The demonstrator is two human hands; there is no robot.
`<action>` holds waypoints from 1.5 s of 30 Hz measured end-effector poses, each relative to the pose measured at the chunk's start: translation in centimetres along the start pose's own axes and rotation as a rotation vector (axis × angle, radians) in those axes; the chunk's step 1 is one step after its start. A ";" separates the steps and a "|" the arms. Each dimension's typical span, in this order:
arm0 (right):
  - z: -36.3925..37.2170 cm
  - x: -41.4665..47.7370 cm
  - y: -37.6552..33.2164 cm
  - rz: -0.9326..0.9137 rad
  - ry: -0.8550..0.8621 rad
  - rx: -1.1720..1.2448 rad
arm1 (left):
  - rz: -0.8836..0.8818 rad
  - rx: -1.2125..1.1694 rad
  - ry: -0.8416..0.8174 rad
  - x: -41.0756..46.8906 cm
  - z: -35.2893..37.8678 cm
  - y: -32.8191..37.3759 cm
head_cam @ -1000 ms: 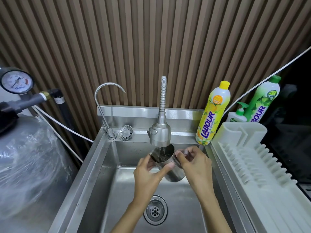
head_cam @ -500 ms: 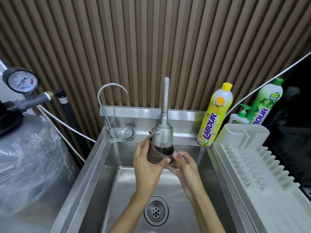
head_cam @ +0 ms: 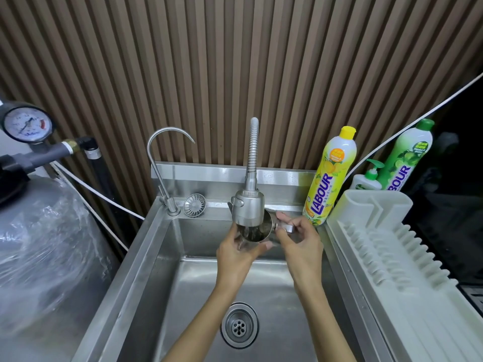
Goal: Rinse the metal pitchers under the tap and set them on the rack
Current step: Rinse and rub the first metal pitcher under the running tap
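Observation:
A small metal pitcher (head_cam: pixel 257 231) is held upright right under the spray head of the flexible tap (head_cam: pixel 248 209), above the steel sink (head_cam: pixel 156 257). Water runs into its open mouth. My left hand (head_cam: pixel 236 253) cups the pitcher's body from the left and below. My right hand (head_cam: pixel 300 240) pinches its handle on the right side. The white plastic rack (head_cam: pixel 386 252) lies to the right of the sink with nothing on it. Much of the pitcher is hidden by the tap head and my fingers.
A thin gooseneck faucet (head_cam: pixel 167 163) and a loose strainer (head_cam: pixel 194 205) sit at the sink's back left. Yellow (head_cam: pixel 330 176) and green (head_cam: pixel 403 158) detergent bottles and a pump bottle (head_cam: pixel 367 178) stand behind the rack. A plastic-wrapped tank (head_cam: pixel 44 252) with a pressure gauge (head_cam: pixel 26 124) fills the left. The drain (head_cam: pixel 239 325) is below my arms.
The pitcher has been turned from tilted to upright under the tap, and has shifted slightly right. My right hand moved from under the pitcher up to its handle.

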State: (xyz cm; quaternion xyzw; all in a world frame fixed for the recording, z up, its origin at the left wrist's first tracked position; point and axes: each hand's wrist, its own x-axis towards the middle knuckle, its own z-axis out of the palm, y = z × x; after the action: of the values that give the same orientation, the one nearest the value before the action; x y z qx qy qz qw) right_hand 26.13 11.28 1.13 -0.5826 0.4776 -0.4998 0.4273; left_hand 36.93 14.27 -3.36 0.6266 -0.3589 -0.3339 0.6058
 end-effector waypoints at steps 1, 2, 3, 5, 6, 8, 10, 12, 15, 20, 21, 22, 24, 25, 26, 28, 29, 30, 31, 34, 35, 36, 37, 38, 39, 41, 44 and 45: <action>0.2 0.3 0.6 0.045 -0.017 0.116 | 0.029 -0.034 0.033 0.2 0.0 0.3; 0.5 0.5 1.3 0.101 -0.044 0.250 | 0.057 -0.041 0.064 0.5 -0.2 0.5; 0.8 0.6 1.8 0.172 -0.076 0.394 | 0.096 -0.025 0.084 0.6 -0.4 0.8; 1.2 0.3 2.6 0.306 -0.147 0.647 | 0.178 0.061 0.090 0.6 -1.0 1.1; 1.4 0.0 2.8 0.357 -0.177 0.710 | 0.211 0.096 0.084 0.3 -1.4 1.3; 1.4 -0.4 3.0 0.432 -0.225 0.683 | 0.243 0.171 0.118 -0.3 -2.0 1.5; 0.9 -0.7 2.7 0.470 -0.257 0.555 | 0.259 0.294 0.196 -1.1 -2.3 1.6; 0.3 -0.8 1.9 0.471 -0.269 0.393 | 0.246 0.361 0.251 -1.9 -2.5 1.5; -0.7 -0.6 0.4 0.367 -0.202 0.024 | 0.155 0.344 0.222 -2.8 -2.3 0.9; -1.0 -1.0 -1.9 -0.002 -0.062 -0.462 | -0.034 0.048 -0.069 -2.1 -1.8 -0.1; -0.9 -1.2 -2.0 -0.038 -0.052 -0.423 | -0.042 0.005 -0.105 -1.9 -1.6 -0.1; -0.7 -1.3 -1.8 -0.052 -0.045 -0.351 | -0.043 -0.034 -0.117 -1.7 -1.3 -0.1; -0.4 -1.1 -1.2 -0.040 -0.041 -0.165 | -0.024 -0.122 -0.092 -1.2 -0.9 0.2; -0.3 -0.8 -0.8 -0.011 -0.053 -0.055 | -0.007 -0.158 -0.068 -0.8 -0.7 0.4; -0.1 -0.4 -0.3 0.034 -0.079 0.057 | 0.010 -0.174 -0.039 -0.4 -0.7 0.6; 0.3 0.0 0.5 0.147 -0.142 0.282 | 0.053 -0.147 0.025 0.3 -1.0 1.3; 0.5 0.2 0.8 0.207 -0.168 0.393 | 0.087 -0.087 0.048 0.4 -1.2 1.7; 0.7 0.2 1.0 0.258 -0.191 0.483 | 0.123 -0.013 0.067 0.3 -1.4 2.1; 0.7 0.2 1.2 0.298 -0.213 0.537 | 0.154 0.051 0.084 0.1 -1.7 2.5; 0.5 0.1 1.0 0.367 -0.249 0.467 | 0.232 0.188 0.171 -1.3 -2.0 3.5; 0.3 0.2 0.8 0.379 -0.243 0.394 | 0.235 0.222 0.200 -1.7 -2.0 3.6; 0.0 0.1 0.5 0.383 -0.228 0.304 | 0.226 0.238 0.217 -2.2 -1.9 3.5; -0.2 0.2 0.4 0.373 -0.206 0.212 | 0.200 0.242 0.225 -2.6 -1.9 3.4; -0.6 0.2 0.2 0.345 -0.183 0.132 | 0.165 0.236 0.220 -2.8 -1.7 3.1; -0.9 0.1 -0.1 0.290 -0.153 0.047 | 0.128 0.219 0.202 -2.9 -1.7 2.8; -1.5 -0.1 -0.7 0.125 -0.090 -0.131 | 0.053 0.106 0.101 -2.7 -1.6 2.0; -1.4 -0.6 -1.2 0.003 -0.038 -0.173 | -0.012 -0.051 -0.043 -2.0 -1.0 1.5; -1.2 -0.7 -1.2 -0.004 -0.032 -0.134 | -0.007 -0.073 -0.056 -1.7 -0.6 1.5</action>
State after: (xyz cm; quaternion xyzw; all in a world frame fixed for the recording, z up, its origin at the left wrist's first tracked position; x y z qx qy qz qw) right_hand 25.08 12.14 2.38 -0.6189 0.5020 -0.4580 0.3939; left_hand 36.52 16.05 -1.91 0.5958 -0.3612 -0.3660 0.6169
